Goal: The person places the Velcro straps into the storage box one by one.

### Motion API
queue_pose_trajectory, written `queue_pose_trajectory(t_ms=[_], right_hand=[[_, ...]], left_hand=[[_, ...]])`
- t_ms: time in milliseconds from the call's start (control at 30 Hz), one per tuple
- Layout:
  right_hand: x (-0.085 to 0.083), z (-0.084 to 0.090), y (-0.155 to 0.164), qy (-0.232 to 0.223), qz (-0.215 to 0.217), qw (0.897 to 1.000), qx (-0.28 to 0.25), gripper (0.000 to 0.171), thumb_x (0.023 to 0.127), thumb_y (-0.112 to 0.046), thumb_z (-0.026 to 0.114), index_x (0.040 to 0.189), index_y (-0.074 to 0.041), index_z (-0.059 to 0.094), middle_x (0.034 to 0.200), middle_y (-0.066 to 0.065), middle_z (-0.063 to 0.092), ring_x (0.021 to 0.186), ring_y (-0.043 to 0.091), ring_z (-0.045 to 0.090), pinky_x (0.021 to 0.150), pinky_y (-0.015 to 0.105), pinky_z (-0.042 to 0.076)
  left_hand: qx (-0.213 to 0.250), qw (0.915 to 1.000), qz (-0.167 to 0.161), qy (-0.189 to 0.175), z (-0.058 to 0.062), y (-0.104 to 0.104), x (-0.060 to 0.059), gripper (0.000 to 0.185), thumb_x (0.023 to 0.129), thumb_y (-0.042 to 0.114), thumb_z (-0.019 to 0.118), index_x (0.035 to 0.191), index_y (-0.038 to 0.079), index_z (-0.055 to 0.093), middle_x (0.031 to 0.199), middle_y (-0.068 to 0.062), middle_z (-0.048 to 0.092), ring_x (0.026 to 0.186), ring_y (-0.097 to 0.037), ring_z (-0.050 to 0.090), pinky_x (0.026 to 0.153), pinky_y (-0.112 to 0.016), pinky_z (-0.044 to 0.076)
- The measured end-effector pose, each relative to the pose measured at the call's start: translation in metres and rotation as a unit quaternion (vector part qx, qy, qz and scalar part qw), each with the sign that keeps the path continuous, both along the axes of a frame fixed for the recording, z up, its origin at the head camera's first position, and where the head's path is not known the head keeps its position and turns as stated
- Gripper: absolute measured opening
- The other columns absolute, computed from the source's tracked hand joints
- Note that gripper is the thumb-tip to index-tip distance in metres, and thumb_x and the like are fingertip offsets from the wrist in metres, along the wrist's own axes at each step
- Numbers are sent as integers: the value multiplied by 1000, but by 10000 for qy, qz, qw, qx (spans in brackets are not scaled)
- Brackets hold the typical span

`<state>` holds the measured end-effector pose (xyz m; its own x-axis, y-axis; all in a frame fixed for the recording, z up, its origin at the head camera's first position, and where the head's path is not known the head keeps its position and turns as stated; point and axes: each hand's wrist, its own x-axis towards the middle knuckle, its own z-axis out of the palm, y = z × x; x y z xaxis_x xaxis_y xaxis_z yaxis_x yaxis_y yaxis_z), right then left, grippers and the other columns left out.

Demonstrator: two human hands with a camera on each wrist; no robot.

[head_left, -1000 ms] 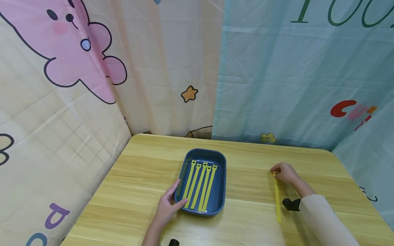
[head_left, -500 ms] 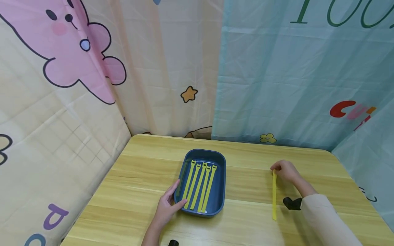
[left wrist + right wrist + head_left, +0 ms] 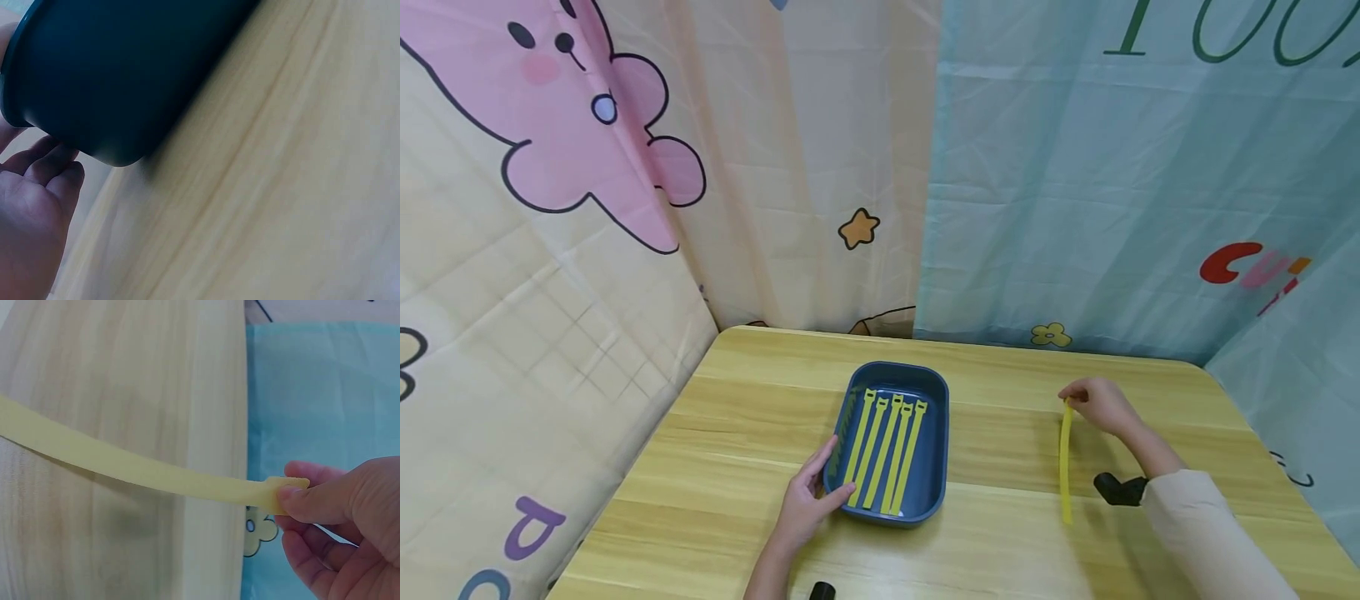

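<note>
So there's cartoon-print curtains all around me, a cream one with a pink bear (image 3: 580,125) on my left and a pale blue one (image 3: 1112,183) on my right, and in front of them the light wooden table (image 3: 1000,375) I'm working at. Roughly in the middle of it sits a dark blue plastic tray (image 3: 934,467), long side pointing away from me, with five yellow hook-and-loop straps (image 3: 883,450) lying side by side in it, wide ends at the far side. My left hand (image 3: 805,500) rests against the tray's near left corner, fingers pretty much straight along the outside wall and thumb up at the rim; from the left wrist view my fingertips (image 3: 59,165) are touching the rounded corner of the tray (image 3: 125,69), not wrapped around anything. My right hand (image 3: 1101,404) is off to the right, well apart from the tray, and it's pinching the wide end of one more yellow strap (image 3: 1064,467) between thumb and forefinger. The right wrist view shows that pinch clearly, hand (image 3: 340,519) curled on the strap (image 3: 137,465), which stretches away to the left above the wood. The strap hangs down from my fingers toward the table. Can't tell if its lower end touches the tabletop.
</note>
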<state>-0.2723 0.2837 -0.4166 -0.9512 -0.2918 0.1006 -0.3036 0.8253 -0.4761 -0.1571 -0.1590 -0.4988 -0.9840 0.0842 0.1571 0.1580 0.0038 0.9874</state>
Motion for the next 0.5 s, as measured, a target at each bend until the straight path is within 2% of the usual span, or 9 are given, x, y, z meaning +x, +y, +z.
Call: queue_pose_trajectory(t_ms=[167, 300, 400, 500], right_hand=[[3, 11, -1, 179, 0, 9998, -59, 14, 82, 9, 59, 92, 7, 68, 87, 19, 65, 80, 35, 60, 66, 44, 52], [4, 18, -3, 235, -25, 9997, 5, 14, 82, 9, 59, 92, 6, 69, 87, 18, 65, 80, 34, 60, 66, 44, 52], [5, 23, -5, 203, -32, 9998, 27, 15, 83, 9, 58, 93, 6, 69, 87, 18, 65, 81, 34, 60, 66, 43, 52], [8, 30, -8, 232, -17, 9997, 1, 15, 83, 9, 58, 93, 7, 68, 87, 19, 65, 80, 34, 60, 66, 42, 53]], left_hand=[[-74, 9999, -20, 97, -1, 0, -2, 70, 79, 5, 71, 140, 2, 36, 145, -16, 27, 132, -31, 22, 102, -24, 22], [-61, 10000, 27, 40, -1, 0, -2, 70, 79, 5, 71, 139, 3, 37, 145, -14, 28, 132, -30, 23, 99, -17, 24], [-70, 10000, 69, 19, 0, 0, -1, 70, 78, 5, 71, 139, 3, 37, 145, -14, 29, 132, -29, 24, 99, -17, 25], [-100, 9999, 47, 14, 0, 0, -1, 70, 79, 5, 71, 140, 2, 37, 145, -15, 28, 132, -30, 24, 101, -22, 25]])
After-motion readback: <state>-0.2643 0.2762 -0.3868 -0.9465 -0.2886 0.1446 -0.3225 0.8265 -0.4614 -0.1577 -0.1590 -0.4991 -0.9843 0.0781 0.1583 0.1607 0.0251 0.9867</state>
